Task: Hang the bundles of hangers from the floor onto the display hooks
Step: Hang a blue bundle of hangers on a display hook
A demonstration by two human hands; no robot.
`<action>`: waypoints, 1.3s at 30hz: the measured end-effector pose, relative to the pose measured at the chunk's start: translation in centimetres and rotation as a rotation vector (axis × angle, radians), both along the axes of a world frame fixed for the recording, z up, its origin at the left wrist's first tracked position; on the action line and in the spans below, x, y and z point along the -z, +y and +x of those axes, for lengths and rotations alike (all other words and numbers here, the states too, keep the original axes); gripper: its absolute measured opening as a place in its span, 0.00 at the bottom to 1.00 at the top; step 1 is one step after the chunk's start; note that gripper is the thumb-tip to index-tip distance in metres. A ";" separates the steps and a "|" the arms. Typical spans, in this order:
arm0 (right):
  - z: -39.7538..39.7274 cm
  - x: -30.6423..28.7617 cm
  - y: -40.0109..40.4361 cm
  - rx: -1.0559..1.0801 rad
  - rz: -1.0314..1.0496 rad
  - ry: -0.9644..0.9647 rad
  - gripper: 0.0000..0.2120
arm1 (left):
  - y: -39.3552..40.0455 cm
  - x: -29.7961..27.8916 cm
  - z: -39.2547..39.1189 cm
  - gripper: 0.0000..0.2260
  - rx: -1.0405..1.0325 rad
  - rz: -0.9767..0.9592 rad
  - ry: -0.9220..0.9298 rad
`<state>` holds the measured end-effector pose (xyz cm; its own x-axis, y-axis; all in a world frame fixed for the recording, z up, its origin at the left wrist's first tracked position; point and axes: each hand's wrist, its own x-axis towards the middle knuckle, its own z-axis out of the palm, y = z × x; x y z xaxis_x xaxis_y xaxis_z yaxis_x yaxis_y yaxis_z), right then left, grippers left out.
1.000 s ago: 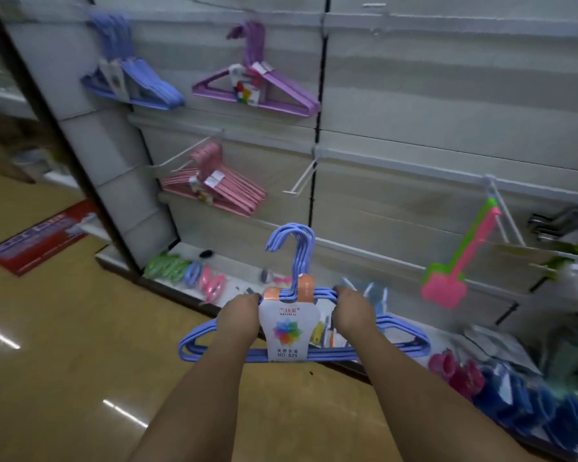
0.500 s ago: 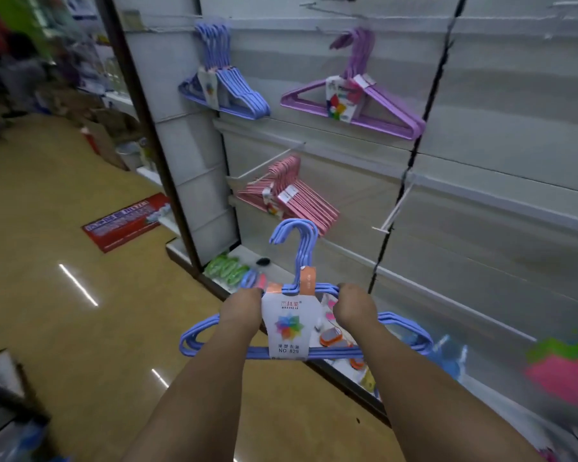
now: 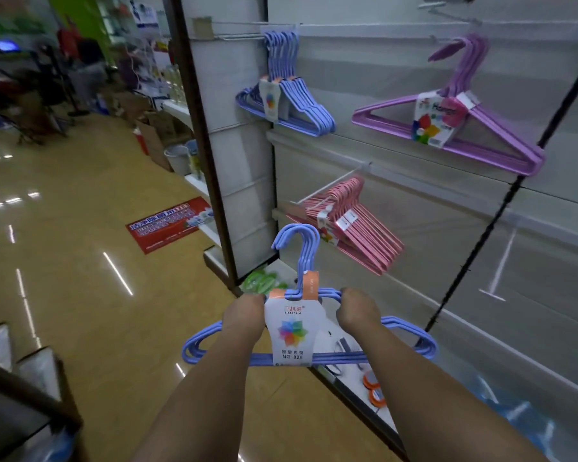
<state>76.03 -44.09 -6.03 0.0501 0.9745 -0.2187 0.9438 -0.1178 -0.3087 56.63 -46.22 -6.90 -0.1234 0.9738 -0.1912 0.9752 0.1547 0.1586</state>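
step: blue hanger bundle [image 3: 309, 331] is carried toward the slatwall display; not yet hung.
landmark: hung blue bundle [image 3: 289, 95], on the top wire hook [image 3: 244, 36] by the end post.
held bundle: well below the hung blue bundle, hook ends up, label card facing the camera, held off the floor.
how to do well: bundle should be raised level, all hook ends kept stacked together, then slid over the tip of the top wire hook in front of the hung blue bundle; matching colour suggests this spot, though that is a judgement. Tilt is to be avoided so no hanger slips off.
left hand [image 3: 244, 316]: wrapped on the shoulder wires left of the card; fingers curled, clamped on the bundle.
right hand [image 3: 356, 311]: same on the right shoulder, fingers curled round the wires.
others: purple bundle [image 3: 454, 121] right of the hung blue bundle; pink bundle [image 3: 351, 225] below-right of it.
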 end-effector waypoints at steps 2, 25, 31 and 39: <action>-2.8 -0.1 1.6 0.012 -0.001 0.004 0.14 | 1.8 0.2 -2.8 0.13 0.003 0.004 -0.014; -22.6 2.5 19.9 0.135 -0.068 0.018 0.15 | 22.5 2.4 -22.3 0.11 0.077 -0.030 -0.043; -23.2 2.9 26.5 0.194 -0.040 0.066 0.12 | 30.1 1.2 -23.1 0.11 0.095 -0.044 -0.034; -23.0 0.6 32.9 0.291 -0.021 -0.002 0.14 | 37.6 -1.1 -22.9 0.12 0.182 -0.009 -0.080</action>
<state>53.00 -11.21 -6.61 0.3271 0.9146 -0.2378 0.8703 -0.3896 -0.3014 33.70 -8.60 -5.78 0.0703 0.9768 -0.2024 0.9715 -0.0210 0.2362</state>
